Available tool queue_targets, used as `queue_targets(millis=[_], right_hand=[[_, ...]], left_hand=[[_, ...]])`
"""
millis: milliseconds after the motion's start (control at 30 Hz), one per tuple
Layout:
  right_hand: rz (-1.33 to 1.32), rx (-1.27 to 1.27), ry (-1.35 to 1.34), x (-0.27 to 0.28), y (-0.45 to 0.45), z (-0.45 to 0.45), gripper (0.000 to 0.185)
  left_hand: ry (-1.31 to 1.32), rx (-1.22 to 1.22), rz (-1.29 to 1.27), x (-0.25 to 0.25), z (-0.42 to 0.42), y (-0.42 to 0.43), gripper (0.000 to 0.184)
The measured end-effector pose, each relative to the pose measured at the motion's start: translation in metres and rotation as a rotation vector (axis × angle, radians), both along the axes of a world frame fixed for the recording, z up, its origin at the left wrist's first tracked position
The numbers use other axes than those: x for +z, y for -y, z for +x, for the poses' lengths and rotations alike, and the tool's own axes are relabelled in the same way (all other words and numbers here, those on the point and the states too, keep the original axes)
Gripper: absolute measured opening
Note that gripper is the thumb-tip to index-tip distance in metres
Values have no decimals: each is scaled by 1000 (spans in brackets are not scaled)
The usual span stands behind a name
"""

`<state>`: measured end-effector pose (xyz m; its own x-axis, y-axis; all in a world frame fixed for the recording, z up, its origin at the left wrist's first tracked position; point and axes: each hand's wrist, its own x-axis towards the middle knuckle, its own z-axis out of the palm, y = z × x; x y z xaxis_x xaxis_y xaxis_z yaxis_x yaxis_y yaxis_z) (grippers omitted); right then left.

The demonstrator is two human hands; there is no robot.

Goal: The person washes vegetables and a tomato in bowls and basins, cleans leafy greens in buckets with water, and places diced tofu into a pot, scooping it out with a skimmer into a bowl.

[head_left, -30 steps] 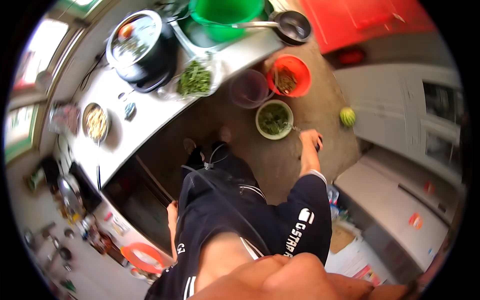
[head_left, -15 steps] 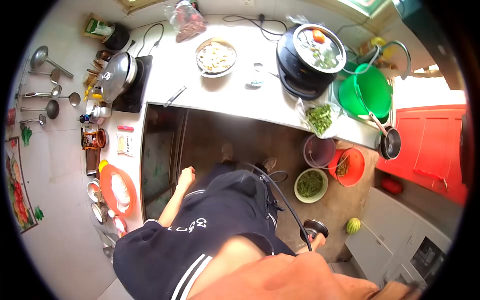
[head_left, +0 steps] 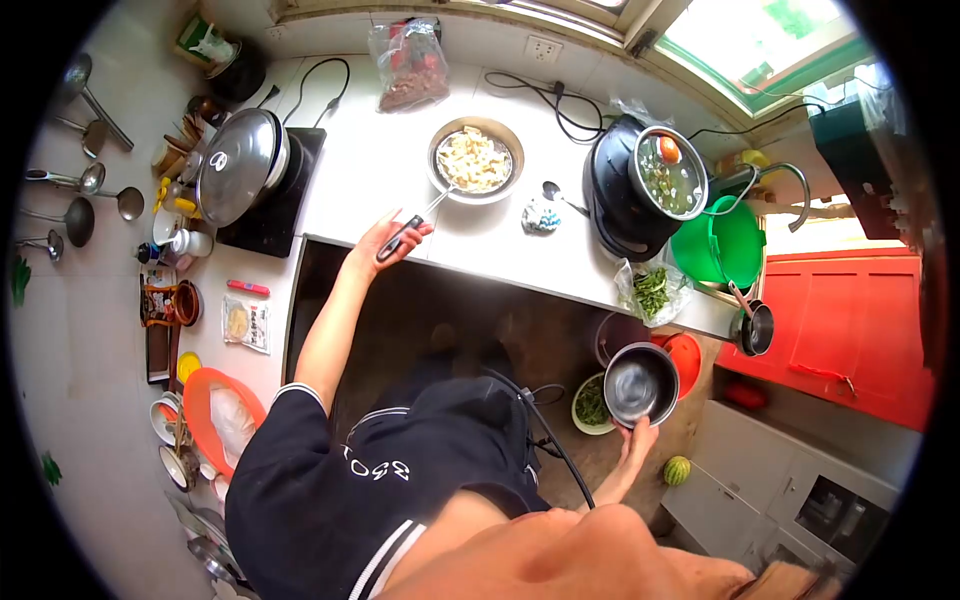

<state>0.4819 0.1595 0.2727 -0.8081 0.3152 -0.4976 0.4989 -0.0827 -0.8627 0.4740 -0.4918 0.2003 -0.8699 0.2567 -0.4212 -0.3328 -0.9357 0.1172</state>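
My left hand (head_left: pixel 390 240) is closed on the black handle of a utensil (head_left: pixel 405 238), whose metal end reaches into a bowl (head_left: pixel 510 180) of pale food pieces (head_left: pixel 472 160) on the white counter. On the right, my right hand (head_left: pixel 637 438) grips the near edge of an empty metal bowl (head_left: pixel 640 385), held above the floor. Beneath and beside that bowl are a pale green basin (head_left: pixel 592 405) with green leaves and a red bucket (head_left: pixel 684 362), both partly hidden. A spoon (head_left: pixel 560 195) and a small patterned item (head_left: pixel 541 216) lie right of the food bowl.
Along the counter (head_left: pixel 470 240) stand a lidded pan (head_left: pixel 238 168), a black cooker (head_left: pixel 620 195), a green bucket (head_left: pixel 722 245) and bagged greens (head_left: pixel 652 292). A small black pan (head_left: pixel 760 328) is at the counter's right end. A watermelon (head_left: pixel 677 470) sits on the floor.
My left hand has moved up and over the counter and taken hold of the utensil. My right hand has raised the metal bowl, and the view has turned toward the counter.
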Motion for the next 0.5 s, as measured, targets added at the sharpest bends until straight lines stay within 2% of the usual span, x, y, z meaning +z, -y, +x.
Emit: queue_targets(millis=[67,100,133,200,267,333,367,400,467,500], right_hand=[[-63,33,-17,24,46,-31,49],[-79,48,-58,39,74,-44,48],[-95,64,-96,47,95,-57,47],[-105,137,-107,42,119,-88,46],[9,174,-111,68,167,-114,41],[-23,248,-189,28,169,-150,42],[26,255,-168,44,190,-158,41],[69,256,-151,60,214,-168,40],[295,348,-223,52,234,-192,44],[328,368,-291,32,237,-209,46]], left_hand=[[-91,-41,-120,-11,-17,-1,43],[7,-4,-312,12,-20,-15,28],[-45,-37,-417,11,-21,-19,24],[-19,-37,-518,14,-21,-29,21],[13,-90,-617,12,-22,-30,26],[42,-131,-691,28,-17,-35,26],[69,-144,-706,32,-15,-36,25],[78,-149,-724,44,-15,-37,24],[102,-171,-761,86,-11,-42,23],[125,-173,-800,108,-12,-46,23]])
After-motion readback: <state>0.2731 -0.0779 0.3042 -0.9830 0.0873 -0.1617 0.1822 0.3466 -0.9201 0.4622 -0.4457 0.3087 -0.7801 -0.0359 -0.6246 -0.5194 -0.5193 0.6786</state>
